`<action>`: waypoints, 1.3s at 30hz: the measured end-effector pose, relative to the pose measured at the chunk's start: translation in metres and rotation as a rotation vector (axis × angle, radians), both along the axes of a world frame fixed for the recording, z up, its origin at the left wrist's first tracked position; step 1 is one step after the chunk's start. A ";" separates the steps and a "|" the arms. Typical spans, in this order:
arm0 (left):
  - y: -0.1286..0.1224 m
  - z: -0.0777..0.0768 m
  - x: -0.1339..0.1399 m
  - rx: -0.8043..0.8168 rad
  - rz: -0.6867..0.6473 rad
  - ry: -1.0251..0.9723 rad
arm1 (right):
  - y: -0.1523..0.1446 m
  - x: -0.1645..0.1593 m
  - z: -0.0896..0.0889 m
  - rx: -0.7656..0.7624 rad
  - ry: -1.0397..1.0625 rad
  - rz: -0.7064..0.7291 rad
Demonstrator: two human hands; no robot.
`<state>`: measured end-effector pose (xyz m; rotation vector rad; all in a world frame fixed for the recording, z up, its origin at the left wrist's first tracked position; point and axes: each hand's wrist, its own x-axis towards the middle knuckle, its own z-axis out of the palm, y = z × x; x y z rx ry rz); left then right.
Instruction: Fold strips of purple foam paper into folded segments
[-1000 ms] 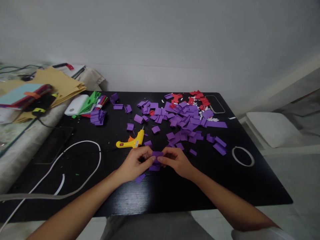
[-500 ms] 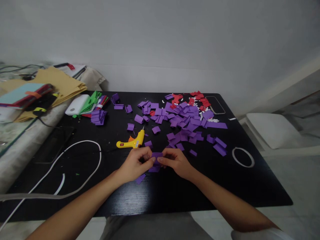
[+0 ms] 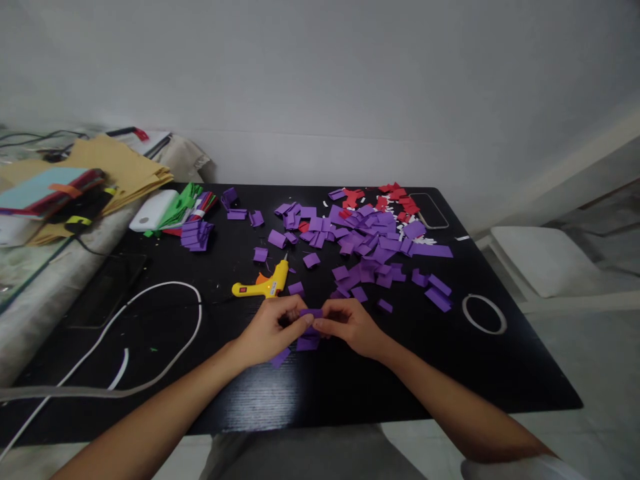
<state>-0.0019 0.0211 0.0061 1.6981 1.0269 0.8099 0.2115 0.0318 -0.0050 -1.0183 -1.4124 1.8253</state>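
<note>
Both hands meet over the front middle of the black table. My left hand [image 3: 274,329] pinches a small purple paper piece [image 3: 312,313] from the left, thumb toward me. On its other side my right hand [image 3: 353,327] grips the same piece between thumb and fingers. The fingers cover part of it. Just below lie another purple paper piece [image 3: 308,344] and a flat purple scrap [image 3: 281,358] on the table. Beyond my left hand rests a yellow glue gun [image 3: 263,283], its nozzle pointing away to the right.
A heap of folded purple papers [image 3: 370,233] spreads across the middle, with red paper pieces [image 3: 400,195] behind. A white cable [image 3: 199,313] loops at left. At right lies a white ring [image 3: 484,314]. Envelopes [image 3: 115,167] and notebooks [image 3: 45,190] are piled at far left.
The purple piece between my fingers has tilted, and less of its face shows. Both hands stay in nearly the same place.
</note>
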 end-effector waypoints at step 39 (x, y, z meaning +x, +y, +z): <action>0.028 0.018 -0.038 0.287 0.395 0.483 | 0.035 0.024 0.023 0.667 -0.564 -0.217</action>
